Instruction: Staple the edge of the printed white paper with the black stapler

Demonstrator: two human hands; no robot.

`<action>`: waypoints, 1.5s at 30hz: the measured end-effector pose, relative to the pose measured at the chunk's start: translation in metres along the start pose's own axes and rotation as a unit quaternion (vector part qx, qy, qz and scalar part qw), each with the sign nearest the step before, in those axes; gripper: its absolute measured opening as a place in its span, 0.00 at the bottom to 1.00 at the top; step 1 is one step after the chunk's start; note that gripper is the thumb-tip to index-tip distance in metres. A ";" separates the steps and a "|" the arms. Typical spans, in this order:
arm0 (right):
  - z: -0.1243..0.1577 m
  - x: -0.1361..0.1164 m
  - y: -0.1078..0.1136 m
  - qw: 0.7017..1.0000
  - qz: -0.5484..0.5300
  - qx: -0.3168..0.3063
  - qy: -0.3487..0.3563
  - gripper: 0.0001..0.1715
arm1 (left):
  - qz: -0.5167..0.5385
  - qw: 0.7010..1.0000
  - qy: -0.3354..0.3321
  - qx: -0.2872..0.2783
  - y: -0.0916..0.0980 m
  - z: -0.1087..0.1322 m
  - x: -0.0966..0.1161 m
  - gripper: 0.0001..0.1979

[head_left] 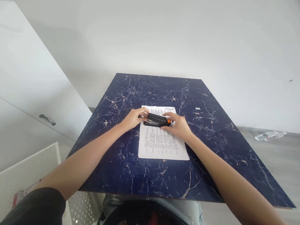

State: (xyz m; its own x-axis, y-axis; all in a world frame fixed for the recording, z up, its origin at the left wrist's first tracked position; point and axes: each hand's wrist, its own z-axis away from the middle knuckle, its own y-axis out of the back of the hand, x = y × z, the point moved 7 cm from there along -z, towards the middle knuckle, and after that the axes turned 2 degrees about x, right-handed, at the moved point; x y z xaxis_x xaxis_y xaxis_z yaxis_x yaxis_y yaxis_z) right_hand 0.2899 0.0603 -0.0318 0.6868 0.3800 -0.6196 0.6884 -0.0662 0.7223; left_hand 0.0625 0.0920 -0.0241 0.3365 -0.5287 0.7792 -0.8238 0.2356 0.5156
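Note:
A black stapler (156, 119) with an orange part at its right end lies sideways over a printed paper stack (163, 145). At its left end, my left hand (135, 119) is closed with the fingertips against the body. My right hand (177, 126) grips the other end, thumb on the near side and fingers on the far side. The sheets rest on the table with text facing up, and the stapler and hands cover part of their upper half.
The blue marble-patterned table (123, 173) stands against a white wall. A small pale piece (198, 108) lies to the right of the paper. On the left are a white cabinet (25, 70) and a white perforated basket (84, 204). Clear plastic packaging (270, 135) is on the floor.

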 end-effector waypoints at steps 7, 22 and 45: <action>0.001 -0.001 0.000 1.000 0.000 -0.003 0.020 0.28 | 0.022 1.000 0.005 0.014 0.005 0.000 -0.009 0.12; 0.002 0.005 -0.002 1.000 0.010 -0.017 0.015 0.31 | -0.041 0.998 -0.023 0.032 0.011 0.003 0.000 0.16; 0.002 0.000 0.005 0.997 0.029 -0.052 0.042 0.29 | 0.189 0.975 0.043 0.113 0.026 -0.001 -0.024 0.09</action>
State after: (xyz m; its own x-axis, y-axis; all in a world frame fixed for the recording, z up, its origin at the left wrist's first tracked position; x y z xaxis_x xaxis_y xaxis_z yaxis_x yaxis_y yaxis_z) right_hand 0.2941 0.0579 -0.0294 0.7003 0.4537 -0.5511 0.6165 0.0047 0.7873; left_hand 0.0336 0.1116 -0.0292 0.0191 -0.3657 0.9305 -0.9725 0.2091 0.1022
